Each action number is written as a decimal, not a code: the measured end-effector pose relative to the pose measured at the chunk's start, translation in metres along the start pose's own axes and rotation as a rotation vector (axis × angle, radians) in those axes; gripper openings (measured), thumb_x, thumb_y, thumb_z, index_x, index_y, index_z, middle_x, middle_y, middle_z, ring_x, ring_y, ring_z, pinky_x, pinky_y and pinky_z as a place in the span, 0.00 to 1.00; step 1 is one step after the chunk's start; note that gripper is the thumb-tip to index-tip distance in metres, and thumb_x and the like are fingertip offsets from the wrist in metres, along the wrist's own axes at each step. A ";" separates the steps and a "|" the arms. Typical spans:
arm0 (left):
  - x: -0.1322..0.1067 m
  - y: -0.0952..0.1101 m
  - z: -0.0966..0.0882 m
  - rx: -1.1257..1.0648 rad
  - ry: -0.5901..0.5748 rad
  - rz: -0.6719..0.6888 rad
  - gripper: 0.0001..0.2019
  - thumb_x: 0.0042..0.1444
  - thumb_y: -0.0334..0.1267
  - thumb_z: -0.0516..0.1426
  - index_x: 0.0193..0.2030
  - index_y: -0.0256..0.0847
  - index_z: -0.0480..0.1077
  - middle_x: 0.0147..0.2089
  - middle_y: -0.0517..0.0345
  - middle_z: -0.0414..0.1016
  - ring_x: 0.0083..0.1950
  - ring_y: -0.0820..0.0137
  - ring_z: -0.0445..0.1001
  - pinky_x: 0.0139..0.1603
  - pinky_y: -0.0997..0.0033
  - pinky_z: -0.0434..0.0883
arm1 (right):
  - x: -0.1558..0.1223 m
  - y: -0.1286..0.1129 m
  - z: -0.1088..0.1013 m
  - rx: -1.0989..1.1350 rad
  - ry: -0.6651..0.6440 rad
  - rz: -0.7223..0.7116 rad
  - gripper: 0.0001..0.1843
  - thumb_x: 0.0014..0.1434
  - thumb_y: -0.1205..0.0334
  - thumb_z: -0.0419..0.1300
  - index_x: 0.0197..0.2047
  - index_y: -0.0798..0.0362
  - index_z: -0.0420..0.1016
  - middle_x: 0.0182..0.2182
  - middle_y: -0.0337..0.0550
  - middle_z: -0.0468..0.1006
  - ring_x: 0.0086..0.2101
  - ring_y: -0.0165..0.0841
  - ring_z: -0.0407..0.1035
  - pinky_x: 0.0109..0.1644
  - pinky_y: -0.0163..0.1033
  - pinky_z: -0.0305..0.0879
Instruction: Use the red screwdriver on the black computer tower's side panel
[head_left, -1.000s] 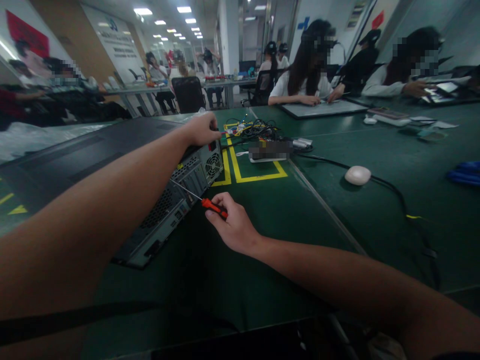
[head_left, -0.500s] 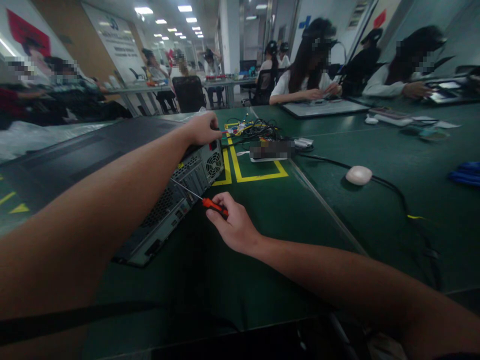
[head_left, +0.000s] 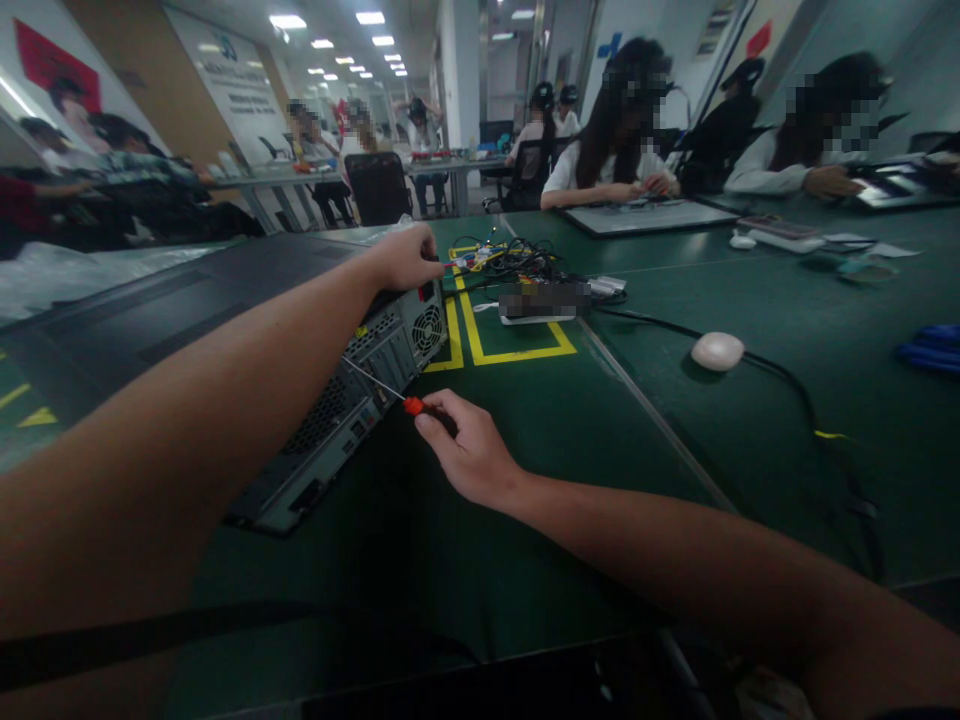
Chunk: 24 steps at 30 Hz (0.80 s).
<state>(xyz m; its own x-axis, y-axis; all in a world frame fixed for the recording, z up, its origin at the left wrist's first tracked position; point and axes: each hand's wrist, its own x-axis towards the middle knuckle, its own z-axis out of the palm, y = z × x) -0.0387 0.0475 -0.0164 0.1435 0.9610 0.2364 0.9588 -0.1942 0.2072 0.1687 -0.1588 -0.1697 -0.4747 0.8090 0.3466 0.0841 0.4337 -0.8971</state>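
Observation:
A dark desktop computer case [head_left: 217, 285] lies on its side on the green table, its rear panel [head_left: 352, 415] facing me with vents, ports and a fan grille. My left hand [head_left: 409, 258] lies over the upper far corner of the case, its fingers bent around the edge and partly hidden. A red-and-black screwdriver [head_left: 413, 405] is pinched in my right hand [head_left: 472, 445] between thumb and fingers. Its thin shaft slants up and left to the rear panel, where my left forearm hides the place around the tip.
Tangled cables [head_left: 525, 262] lie beyond the case near yellow tape [head_left: 517, 355]. A white mouse [head_left: 718, 351] rests by a black cable to the right. Across the table, a person works over a flat panel [head_left: 652, 217]. Plastic wrap [head_left: 45, 275] lies at the left.
The screwdriver handle has turned about its axis, and the fingers of my right hand have shifted slightly on it. My left hand and the case have stayed in place.

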 end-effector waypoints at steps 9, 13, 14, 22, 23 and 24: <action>-0.002 0.003 -0.001 0.006 -0.015 -0.007 0.12 0.61 0.41 0.69 0.49 0.48 0.74 0.55 0.45 0.88 0.60 0.50 0.86 0.65 0.51 0.80 | 0.001 0.003 0.000 0.019 -0.041 -0.027 0.10 0.89 0.53 0.62 0.58 0.48 0.82 0.44 0.41 0.85 0.43 0.41 0.80 0.56 0.48 0.77; -0.003 0.005 -0.002 -0.015 -0.010 -0.017 0.12 0.59 0.39 0.69 0.46 0.50 0.71 0.52 0.48 0.86 0.59 0.51 0.85 0.66 0.53 0.80 | 0.000 0.000 0.000 0.013 -0.033 0.027 0.12 0.80 0.52 0.71 0.59 0.45 0.78 0.41 0.36 0.83 0.40 0.41 0.78 0.52 0.47 0.75; -0.004 0.006 -0.002 -0.025 -0.007 -0.017 0.13 0.58 0.39 0.69 0.45 0.50 0.72 0.52 0.49 0.86 0.59 0.50 0.85 0.66 0.52 0.80 | 0.000 -0.001 0.001 0.010 -0.031 0.045 0.14 0.77 0.52 0.73 0.58 0.44 0.76 0.39 0.34 0.82 0.38 0.40 0.77 0.51 0.47 0.75; -0.004 0.006 -0.003 -0.077 0.001 -0.047 0.16 0.51 0.38 0.71 0.42 0.51 0.71 0.49 0.52 0.84 0.59 0.50 0.83 0.65 0.51 0.78 | 0.000 -0.002 0.000 0.015 -0.034 0.051 0.13 0.75 0.51 0.68 0.51 0.42 0.67 0.37 0.33 0.76 0.36 0.40 0.73 0.49 0.47 0.72; -0.004 0.007 -0.003 -0.078 0.002 -0.054 0.16 0.52 0.39 0.71 0.42 0.51 0.70 0.49 0.52 0.84 0.59 0.50 0.83 0.65 0.52 0.77 | 0.000 -0.002 0.000 0.017 -0.035 0.051 0.14 0.76 0.50 0.68 0.51 0.42 0.67 0.38 0.33 0.76 0.37 0.41 0.73 0.49 0.48 0.72; -0.005 0.007 -0.003 -0.078 0.000 -0.056 0.16 0.52 0.39 0.71 0.42 0.51 0.70 0.49 0.52 0.84 0.59 0.50 0.83 0.65 0.52 0.77 | 0.000 -0.002 0.000 0.019 -0.033 0.046 0.13 0.76 0.50 0.68 0.51 0.42 0.67 0.38 0.34 0.77 0.37 0.41 0.73 0.50 0.48 0.72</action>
<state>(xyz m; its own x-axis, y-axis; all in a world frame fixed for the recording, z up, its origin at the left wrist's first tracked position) -0.0336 0.0412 -0.0128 0.0904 0.9708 0.2221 0.9434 -0.1549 0.2934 0.1687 -0.1595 -0.1675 -0.4993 0.8144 0.2955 0.0904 0.3882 -0.9171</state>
